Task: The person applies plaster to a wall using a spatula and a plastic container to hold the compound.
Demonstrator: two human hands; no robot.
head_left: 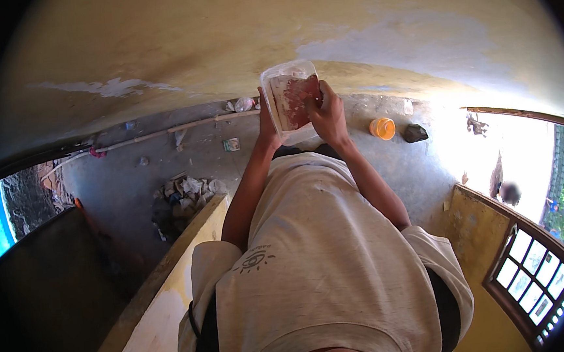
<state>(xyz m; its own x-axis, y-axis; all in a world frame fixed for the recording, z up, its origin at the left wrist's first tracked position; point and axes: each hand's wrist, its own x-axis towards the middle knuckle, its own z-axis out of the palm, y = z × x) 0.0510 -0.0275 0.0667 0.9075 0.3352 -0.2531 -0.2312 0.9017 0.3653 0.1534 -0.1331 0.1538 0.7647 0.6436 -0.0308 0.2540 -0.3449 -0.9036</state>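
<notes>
Left hand [267, 128] curled round the side of a clear rectangular plastic tub [293, 68], right hand [331, 116] pinching a flat red-brown piece [309, 101] smeared with whitish paste [283, 105] at its mouth, above the grey floor [396, 168]. Tub opens nearward; long axis near to far, far end leaning slightly left. Beyond, yellow-brown wall [220, 33] bears pale patches [410, 41]; work seems partway, remainder unclear.

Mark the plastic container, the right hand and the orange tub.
Plastic container [291, 70]: head view, its far wall.
Right hand [329, 116]: head view, back of the hand.
Orange tub [382, 129]: head view, its middle.
</notes>
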